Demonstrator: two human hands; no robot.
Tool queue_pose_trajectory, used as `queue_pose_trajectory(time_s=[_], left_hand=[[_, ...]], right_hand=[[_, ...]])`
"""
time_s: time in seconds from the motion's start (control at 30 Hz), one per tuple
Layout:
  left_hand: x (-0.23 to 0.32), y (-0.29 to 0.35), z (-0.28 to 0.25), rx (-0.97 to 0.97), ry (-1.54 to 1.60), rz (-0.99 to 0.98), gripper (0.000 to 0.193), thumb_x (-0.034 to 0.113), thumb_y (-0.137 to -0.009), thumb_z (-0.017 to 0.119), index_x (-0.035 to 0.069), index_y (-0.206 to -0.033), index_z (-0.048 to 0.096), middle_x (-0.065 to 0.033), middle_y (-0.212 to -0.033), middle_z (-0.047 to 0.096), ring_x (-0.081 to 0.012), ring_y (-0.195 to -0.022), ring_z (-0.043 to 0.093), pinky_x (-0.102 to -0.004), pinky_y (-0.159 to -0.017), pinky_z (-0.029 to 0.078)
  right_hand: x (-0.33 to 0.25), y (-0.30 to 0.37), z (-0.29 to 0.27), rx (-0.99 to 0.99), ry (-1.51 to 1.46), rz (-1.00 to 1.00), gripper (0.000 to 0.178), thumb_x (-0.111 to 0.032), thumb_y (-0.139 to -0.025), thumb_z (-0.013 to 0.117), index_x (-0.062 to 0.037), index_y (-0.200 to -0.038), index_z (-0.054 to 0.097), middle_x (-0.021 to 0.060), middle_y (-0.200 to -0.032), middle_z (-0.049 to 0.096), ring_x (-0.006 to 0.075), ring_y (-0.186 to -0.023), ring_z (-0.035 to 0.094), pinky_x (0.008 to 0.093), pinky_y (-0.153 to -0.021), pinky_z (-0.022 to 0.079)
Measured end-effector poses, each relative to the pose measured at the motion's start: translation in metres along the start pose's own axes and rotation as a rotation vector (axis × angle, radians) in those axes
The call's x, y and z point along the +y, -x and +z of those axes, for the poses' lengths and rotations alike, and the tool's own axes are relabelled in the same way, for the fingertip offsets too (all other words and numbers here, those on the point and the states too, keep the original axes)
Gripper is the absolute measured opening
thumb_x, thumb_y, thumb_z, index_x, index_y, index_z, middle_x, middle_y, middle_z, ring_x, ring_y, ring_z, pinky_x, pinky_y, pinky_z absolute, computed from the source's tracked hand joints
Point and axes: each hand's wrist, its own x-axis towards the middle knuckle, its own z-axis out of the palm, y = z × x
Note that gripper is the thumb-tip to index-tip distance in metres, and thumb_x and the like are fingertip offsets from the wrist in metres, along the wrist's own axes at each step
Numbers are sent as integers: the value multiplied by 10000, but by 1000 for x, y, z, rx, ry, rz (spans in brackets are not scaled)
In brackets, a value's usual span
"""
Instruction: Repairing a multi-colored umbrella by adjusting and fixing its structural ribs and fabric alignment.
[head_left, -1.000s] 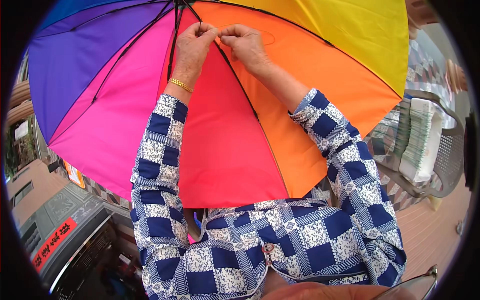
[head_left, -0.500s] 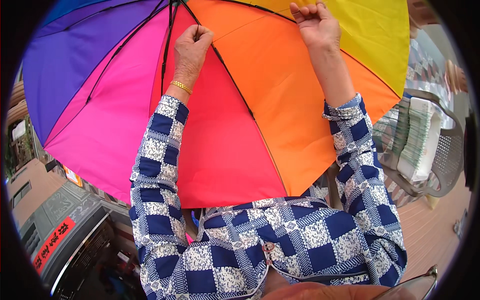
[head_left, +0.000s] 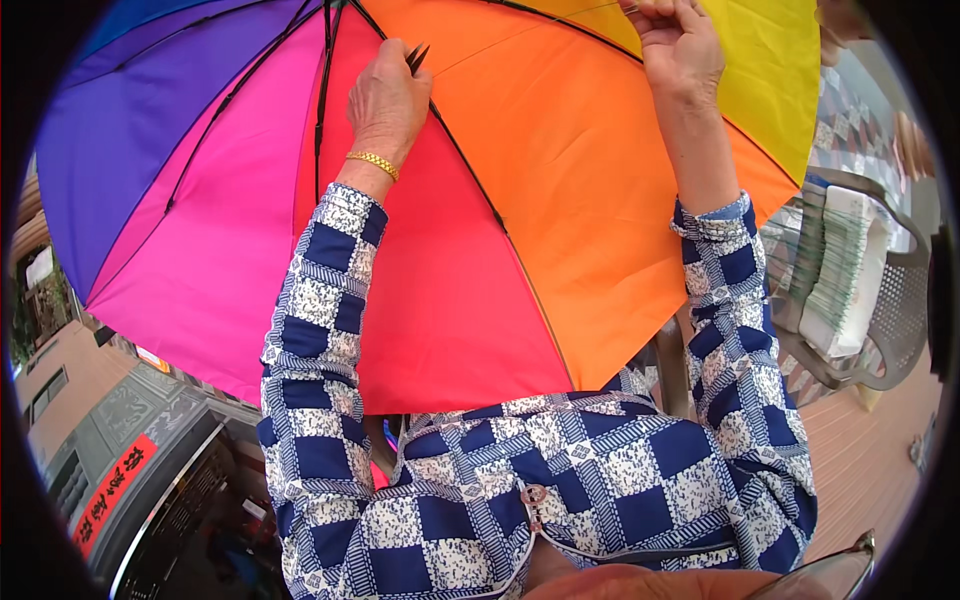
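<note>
The umbrella [head_left: 450, 265] lies spread before the person, inner side up, black ribs [head_left: 468, 162] showing, its near edge against the checked shirt [head_left: 600, 465]. Over its red panel [head_left: 440, 320], the left hand [head_left: 388, 100] is curled tightly around a dark piece [head_left: 417, 57] with two pointed tips sticking out; what it is cannot be told. A gold bracelet [head_left: 374, 164] circles that wrist. A thin thread [head_left: 520, 36] runs above the umbrella's orange panel [head_left: 570, 200] to the right hand [head_left: 682, 50], whose fingertips pinch it over the yellow panel [head_left: 765, 90], partly cut off by the upper border.

Right of the umbrella, a grey chair [head_left: 905, 305] bears a white pack [head_left: 838, 275] with green lines; its contents cannot be made out. Left of the umbrella, beyond its edge, a red banner [head_left: 117, 492] carries a row of dark characters.
</note>
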Motion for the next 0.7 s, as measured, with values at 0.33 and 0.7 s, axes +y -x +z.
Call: queue_pose_trajectory(time_s=[0.33,0.7], left_hand=[[-26,7,-4,-91,210,117,244,228,-775,656,27,-898,597,-140,-861,614,-310,-825,602,-409,-689,482],[2,2,-15,-155,807,-200,138,145,-797,642,7,-794,639,40,-687,561,-38,-640,485,-198,-575,402]], right_hand=[[-66,-2,54,-71,118,-222,69,-86,-916,458,-72,-929,524,40,-691,542,189,-672,568,467,-819,499],[52,74,35,-717,1002,227,155,-98,-870,540,-10,-971,617,22,-841,605,76,-740,554,236,-685,483]])
